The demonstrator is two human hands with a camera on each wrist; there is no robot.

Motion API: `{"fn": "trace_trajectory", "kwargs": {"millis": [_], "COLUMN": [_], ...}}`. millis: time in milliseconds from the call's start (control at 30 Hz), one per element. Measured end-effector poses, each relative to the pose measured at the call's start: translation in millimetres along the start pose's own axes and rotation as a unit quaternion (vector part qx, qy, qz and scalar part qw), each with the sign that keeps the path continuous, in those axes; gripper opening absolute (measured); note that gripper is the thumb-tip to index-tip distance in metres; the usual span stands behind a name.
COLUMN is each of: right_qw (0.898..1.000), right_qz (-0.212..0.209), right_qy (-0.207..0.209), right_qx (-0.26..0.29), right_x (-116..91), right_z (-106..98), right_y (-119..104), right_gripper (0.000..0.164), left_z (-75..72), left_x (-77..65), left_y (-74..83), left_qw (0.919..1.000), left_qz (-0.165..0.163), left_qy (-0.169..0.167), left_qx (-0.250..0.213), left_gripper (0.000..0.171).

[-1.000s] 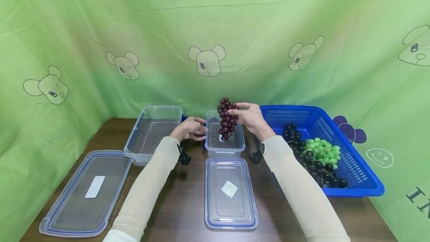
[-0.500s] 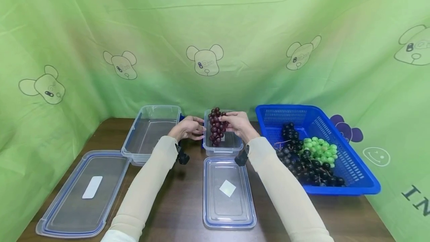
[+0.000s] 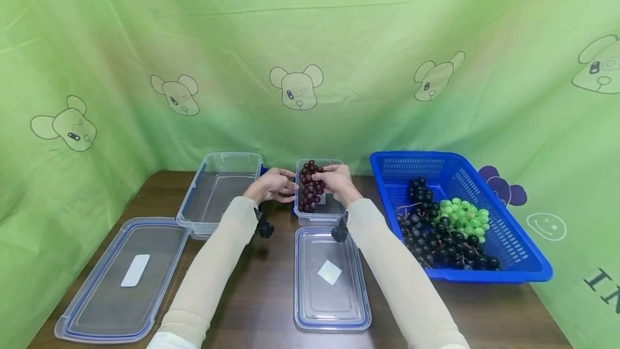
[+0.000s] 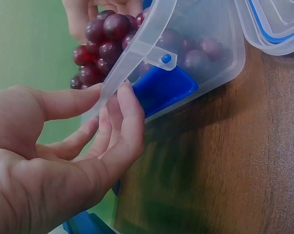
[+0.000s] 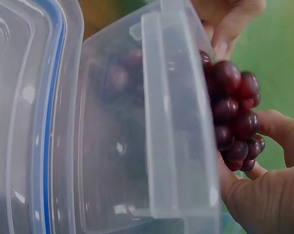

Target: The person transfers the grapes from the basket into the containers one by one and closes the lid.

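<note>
A bunch of dark red grapes (image 3: 310, 187) hangs in the small clear plastic container (image 3: 329, 217) at the middle of the table. My right hand (image 3: 336, 182) grips the bunch from its right side, thumb on top. In the right wrist view the upper grapes (image 5: 234, 112) stand above the rim, and the lower ones show through the wall. My left hand (image 3: 273, 185) pinches the container's left rim; in the left wrist view its thumb and fingers meet at the edge beside a blue side clip (image 4: 166, 90).
A larger clear container (image 3: 218, 193) stands at the left, its lid (image 3: 111, 295) in front. A smaller lid (image 3: 331, 306) lies before the small container. At the right, a blue basket (image 3: 523, 268) holds black grapes (image 3: 436, 241) and green grapes (image 3: 465, 217). A green curtain (image 3: 300, 26) hangs behind.
My right hand has brought the red grapes leftward and down, from over the small container into it. My left hand has stayed at the rim.
</note>
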State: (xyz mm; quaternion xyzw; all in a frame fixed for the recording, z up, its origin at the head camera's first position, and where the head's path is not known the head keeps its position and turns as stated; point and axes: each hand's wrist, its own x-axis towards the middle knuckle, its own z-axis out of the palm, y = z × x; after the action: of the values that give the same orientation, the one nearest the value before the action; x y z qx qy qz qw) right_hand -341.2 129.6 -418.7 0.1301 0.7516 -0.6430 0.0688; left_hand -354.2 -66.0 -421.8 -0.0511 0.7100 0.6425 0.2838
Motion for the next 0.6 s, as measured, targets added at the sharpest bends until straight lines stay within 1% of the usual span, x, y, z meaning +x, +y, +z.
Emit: {"fn": "trace_trajectory", "kwargs": {"millis": [333, 600], "right_qw": [0.999, 0.998], "right_qz": [-0.005, 0.001], "right_qy": [0.025, 0.039], "right_qx": [-0.025, -0.048], "right_x": [9, 14], "right_z": [7, 14], "right_y": [8, 12], "right_gripper": [0.051, 0.048], "left_z": [-0.6, -0.9], "left_x": [1.3, 1.1], "left_y": [-1.2, -0.8], "left_qw": [1.0, 1.0], "left_qz": [0.002, 0.003], "left_qy": [-0.001, 0.0], "left_qx": [0.001, 0.006], "left_gripper": [0.057, 0.057]}}
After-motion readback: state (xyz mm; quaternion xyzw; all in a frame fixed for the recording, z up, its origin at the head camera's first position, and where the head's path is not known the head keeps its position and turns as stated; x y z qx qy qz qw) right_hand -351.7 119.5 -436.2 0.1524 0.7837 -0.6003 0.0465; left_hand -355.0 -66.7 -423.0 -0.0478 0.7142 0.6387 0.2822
